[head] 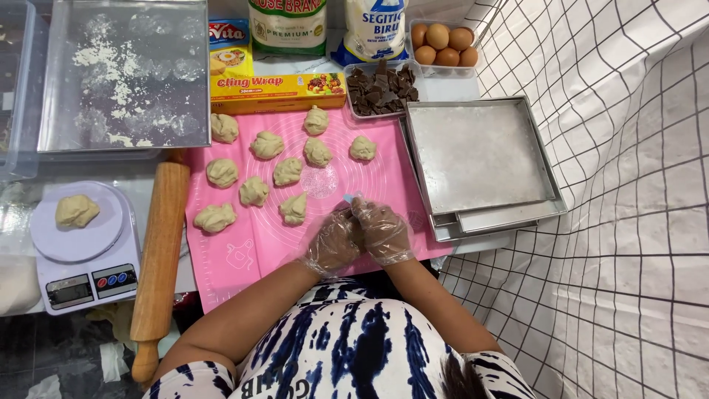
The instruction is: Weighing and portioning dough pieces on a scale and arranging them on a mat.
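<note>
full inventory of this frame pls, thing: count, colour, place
dough pieces: 11, beige, on the pink mat
dough lump: 1, beige, on the scale
kitchen scale: 1, white, left of the mat
rolling pin: 1, wooden, along the mat's left edge
silicone mat: 1, pink, centre
floured tray: 1, metal, top left
stacked trays: at least 2, metal, right of the mat
chocolate pieces: tubful, brown, above the mat
eggs: 5 visible, brown, clear box top right
wrap box: 1, yellow, above the mat
bags: 2, white, top centre
left hand: clear glove, over the mat
right hand: clear glove, touching the left
</note>
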